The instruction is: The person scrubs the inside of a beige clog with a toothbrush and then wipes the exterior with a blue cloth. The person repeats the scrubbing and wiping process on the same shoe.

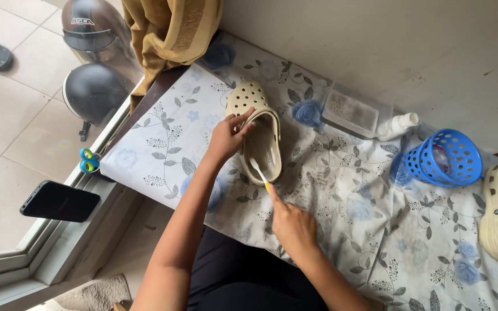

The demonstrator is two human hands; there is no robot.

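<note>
Scrubbing a beige clog with a toothbrush

Left hand (226, 137) pinches the clog (256, 132); right hand (293, 226) grips the toothbrush (260, 173). Hard strokes could tip it and spatter the floral cloth (341, 190).

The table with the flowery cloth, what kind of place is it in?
Probably a home, near a doorway or porch. The table with the flower-print cloth stands against a plain wall, two dark motorbike helmets sit beside it, and the tiled floor holds a sandal. A beige perforated clog is being brushed.
</note>
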